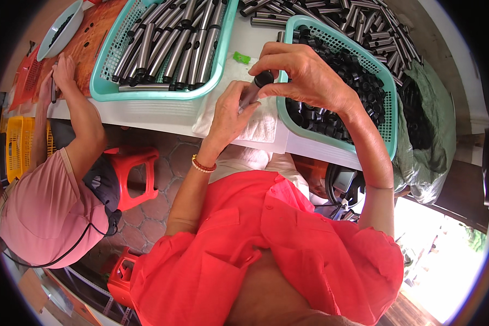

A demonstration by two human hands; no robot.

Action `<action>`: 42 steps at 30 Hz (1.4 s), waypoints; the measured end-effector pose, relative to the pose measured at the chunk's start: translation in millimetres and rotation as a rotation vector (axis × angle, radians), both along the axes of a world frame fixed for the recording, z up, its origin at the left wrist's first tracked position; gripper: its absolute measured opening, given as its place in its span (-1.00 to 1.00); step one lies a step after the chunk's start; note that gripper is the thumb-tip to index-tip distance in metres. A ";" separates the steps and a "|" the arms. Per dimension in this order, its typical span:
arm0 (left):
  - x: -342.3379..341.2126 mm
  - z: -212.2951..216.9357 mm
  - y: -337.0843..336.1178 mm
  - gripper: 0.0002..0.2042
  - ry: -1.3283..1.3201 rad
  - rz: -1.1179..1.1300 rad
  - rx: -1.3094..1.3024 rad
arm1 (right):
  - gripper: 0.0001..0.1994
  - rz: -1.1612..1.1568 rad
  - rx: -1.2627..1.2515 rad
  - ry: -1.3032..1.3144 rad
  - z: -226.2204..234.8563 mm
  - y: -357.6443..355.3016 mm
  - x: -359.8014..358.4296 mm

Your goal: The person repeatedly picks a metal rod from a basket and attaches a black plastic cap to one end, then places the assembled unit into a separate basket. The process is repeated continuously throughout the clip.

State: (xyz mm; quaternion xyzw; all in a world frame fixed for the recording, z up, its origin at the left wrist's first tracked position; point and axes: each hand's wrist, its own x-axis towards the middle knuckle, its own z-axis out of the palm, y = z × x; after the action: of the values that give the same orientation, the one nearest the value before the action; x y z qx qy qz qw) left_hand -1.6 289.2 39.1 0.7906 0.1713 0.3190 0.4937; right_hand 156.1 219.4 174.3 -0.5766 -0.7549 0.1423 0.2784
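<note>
A short metal tube (248, 98) is gripped by my left hand (227, 115), its far end tilted up and to the right. On that end sits a round black cap (264, 79). The thumb and fingers of my right hand (312, 73) close around this cap; how deep it sits on the tube I cannot tell. Under my hands lies a white cloth (263, 124) on the table. To the right, a teal basket (392, 117) holds many loose black caps. The teal basket (146, 95) on the left holds metal tubes with black ends.
Loose metal tubes (375, 38) are heaped at the back right, beside a green sack (437, 117) with black pieces. A green scrap (241, 57) lies between the baskets. At left, a co-worker's hands (62, 73) work near a pale bowl (65, 41). A red stool (130, 174) stands below.
</note>
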 end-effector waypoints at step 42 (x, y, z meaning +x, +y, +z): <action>0.1 -19.9 9.4 -0.72 0.143 -0.039 0.070 | -0.37 0.165 -0.326 -0.265 -26.5 49.5 -27.4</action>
State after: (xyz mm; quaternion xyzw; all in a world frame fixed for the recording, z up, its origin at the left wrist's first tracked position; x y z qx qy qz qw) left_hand -1.5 298.6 19.2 0.8314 0.1794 0.2580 0.4584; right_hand 128.7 268.9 147.8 -0.5640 -0.7963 0.2080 0.0673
